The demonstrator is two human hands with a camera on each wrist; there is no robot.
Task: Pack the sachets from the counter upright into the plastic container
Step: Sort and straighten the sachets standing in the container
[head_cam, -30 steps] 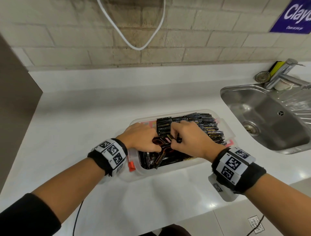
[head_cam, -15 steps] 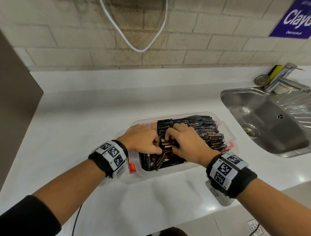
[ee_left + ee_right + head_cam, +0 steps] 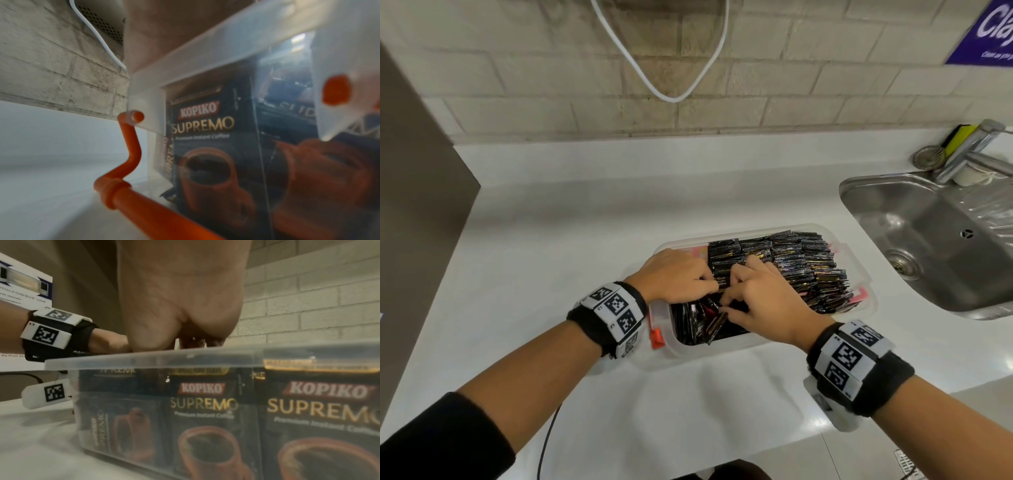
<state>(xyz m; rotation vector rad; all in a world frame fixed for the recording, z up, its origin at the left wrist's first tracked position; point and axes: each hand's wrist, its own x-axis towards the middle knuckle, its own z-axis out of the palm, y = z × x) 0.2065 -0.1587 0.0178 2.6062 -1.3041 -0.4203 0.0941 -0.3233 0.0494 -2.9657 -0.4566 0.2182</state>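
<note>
A clear plastic container [image 3: 858,274] lies on the white counter, packed with black coffee sachets [image 3: 798,260] standing upright in rows. At its near left end a few sachets [image 3: 698,323] lean loosely. My left hand [image 3: 678,274] reaches in over the left end, fingers curled onto the end of a row. My right hand [image 3: 763,298] is just beside it, thumb and fingers pinching sachets in the gap. The left wrist view shows a sachet [image 3: 205,129] through the container's wall. In the right wrist view my palm [image 3: 180,296] hangs over the rim [image 3: 185,358], fingertips hidden inside.
A steel sink [image 3: 928,246] with a tap [image 3: 976,150] lies to the right. A dark cabinet side [image 3: 414,205] bounds the counter [image 3: 551,240] on the left. A white cable [image 3: 671,96] hangs on the brick wall. An orange latch [image 3: 655,337] sticks out at the container's left end.
Both hands stay inside the container. The right hand has shifted a little left and nearer, and the red-marked sachet seen between the hands has sunk among the others.
</note>
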